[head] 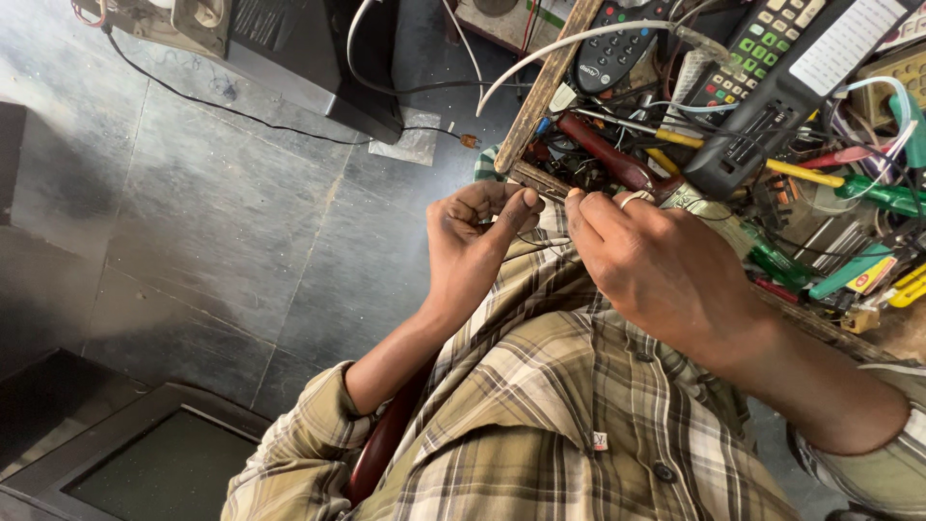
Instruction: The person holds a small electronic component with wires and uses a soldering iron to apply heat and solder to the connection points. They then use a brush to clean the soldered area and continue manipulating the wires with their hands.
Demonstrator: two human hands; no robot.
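— above the checked shirt (569, 405), what do the hands grip?
— left hand (477, 241) pinches a thin dark wire (526, 246); right hand (656, 265) curls closed at its other end, fingertips hidden
— any labels?
— a white rectangular panel on the black remote (801, 87), far right; a tiny white tag with a red mark low on the shirt. the tray (540, 96) is cut off, its tangle hard to read
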